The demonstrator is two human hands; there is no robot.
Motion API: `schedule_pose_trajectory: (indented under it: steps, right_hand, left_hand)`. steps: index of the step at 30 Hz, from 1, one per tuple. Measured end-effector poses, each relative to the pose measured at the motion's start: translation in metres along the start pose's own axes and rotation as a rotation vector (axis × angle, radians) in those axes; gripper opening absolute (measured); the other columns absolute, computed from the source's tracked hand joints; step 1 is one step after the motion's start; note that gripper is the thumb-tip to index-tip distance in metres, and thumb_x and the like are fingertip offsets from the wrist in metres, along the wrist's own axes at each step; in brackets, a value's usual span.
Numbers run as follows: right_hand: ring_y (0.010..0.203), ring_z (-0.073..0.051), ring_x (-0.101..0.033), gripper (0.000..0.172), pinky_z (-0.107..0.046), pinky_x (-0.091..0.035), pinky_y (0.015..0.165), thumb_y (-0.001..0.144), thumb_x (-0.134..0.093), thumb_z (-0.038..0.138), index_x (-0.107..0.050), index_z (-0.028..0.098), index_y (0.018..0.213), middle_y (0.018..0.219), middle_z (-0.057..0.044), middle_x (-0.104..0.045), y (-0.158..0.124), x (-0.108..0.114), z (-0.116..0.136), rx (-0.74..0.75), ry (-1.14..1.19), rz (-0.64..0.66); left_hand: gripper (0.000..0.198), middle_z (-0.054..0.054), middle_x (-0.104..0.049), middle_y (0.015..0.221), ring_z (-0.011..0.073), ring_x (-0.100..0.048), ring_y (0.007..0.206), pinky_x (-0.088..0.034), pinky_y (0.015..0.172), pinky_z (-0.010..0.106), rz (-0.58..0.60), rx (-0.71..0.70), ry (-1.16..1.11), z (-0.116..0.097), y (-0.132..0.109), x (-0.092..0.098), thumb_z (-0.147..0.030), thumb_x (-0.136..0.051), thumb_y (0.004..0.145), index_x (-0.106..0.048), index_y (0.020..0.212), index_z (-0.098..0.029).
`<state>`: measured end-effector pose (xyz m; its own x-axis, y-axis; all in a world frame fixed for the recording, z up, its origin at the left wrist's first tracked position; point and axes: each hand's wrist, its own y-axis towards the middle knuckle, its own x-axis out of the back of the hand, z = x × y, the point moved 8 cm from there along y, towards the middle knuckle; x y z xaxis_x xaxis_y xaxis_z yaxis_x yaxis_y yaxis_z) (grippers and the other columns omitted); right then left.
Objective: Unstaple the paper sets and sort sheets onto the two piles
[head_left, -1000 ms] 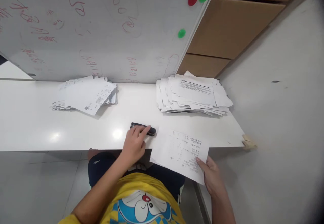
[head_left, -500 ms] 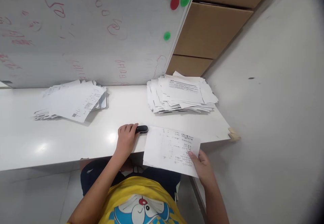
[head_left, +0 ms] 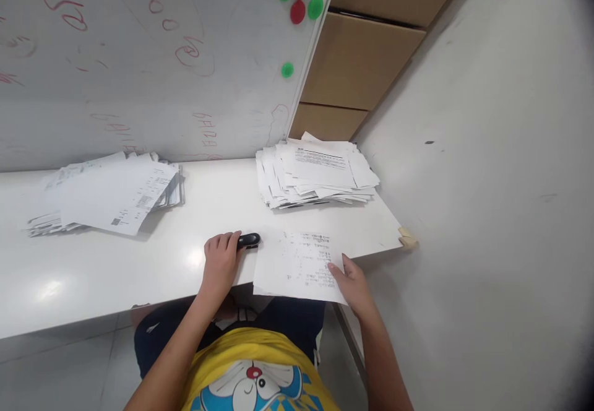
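"Black stapler (head_left: 249, 241), one. Location?"
"On or just over the white desk (head_left: 218, 203), near its front edge, partly covered by the left hand (head_left: 221, 261)."
"Left hand, condition?"
"Fingers together, curled over the stapler's left end, apparently clamped on it. Thumb mostly hidden; its placing I cannot tell."
"Right hand (head_left: 351, 280)?"
"Pinching the right edge of the marked paper (head_left: 292, 262), thumb on top. Paper's lower part juts past the desk edge."
"Amendments?"
"One second ago, left index finger stretched along the stapler; now the hand wraps it. Paper formerly tilted, now squarer, left edge just beside the stapler's bare end. Contact unclear."
"Significance?"
"In my judgement, stapler secured, paper alongside, both hands engaged; no stapling shown."
"Unaltered?"
"Left pile (head_left: 111, 191) and right pile (head_left: 320, 173), loose sheets, back of desk."
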<state>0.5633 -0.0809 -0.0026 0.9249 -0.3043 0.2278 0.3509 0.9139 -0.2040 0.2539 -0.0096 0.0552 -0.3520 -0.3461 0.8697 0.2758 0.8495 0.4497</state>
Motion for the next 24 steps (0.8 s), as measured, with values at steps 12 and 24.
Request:
schedule_pose_trajectory:
  steps: [12, 24]
  right_hand:
    - [0.107, -0.029, -0.064, 0.041, -0.040, -0.052, 0.087, 0.076, -0.068, 0.047, -0.067, 0.022, 0.108, 0.112, -0.007, -0.071, 0.006, -0.019, 0.005, -0.036, 0.081, 0.139]
    - [0.094, -0.028, -0.068, 0.034, -0.038, -0.053, 0.079, 0.077, -0.061, 0.040, -0.069, 0.019, 0.102, 0.103, -0.008, -0.074, 0.023, -0.021, 0.017, 0.040, -0.182, 0.101]
  left_hand:
    - [0.044, 0.012, -0.058, 0.132, 0.0322, -0.041, 0.132, -0.025, 0.106, 0.049, -0.039, -0.121, -0.017, -0.025, 0.001, 0.014, -0.023, -0.046, 0.091, -0.047, 0.135, -0.017]
    - [0.045, 0.014, -0.060, 0.129, 0.0278, -0.056, 0.119, -0.046, 0.095, 0.042, 0.010, -0.271, -0.089, -0.026, 0.007, 0.005, -0.017, -0.043, 0.090, -0.048, 0.135, -0.012]
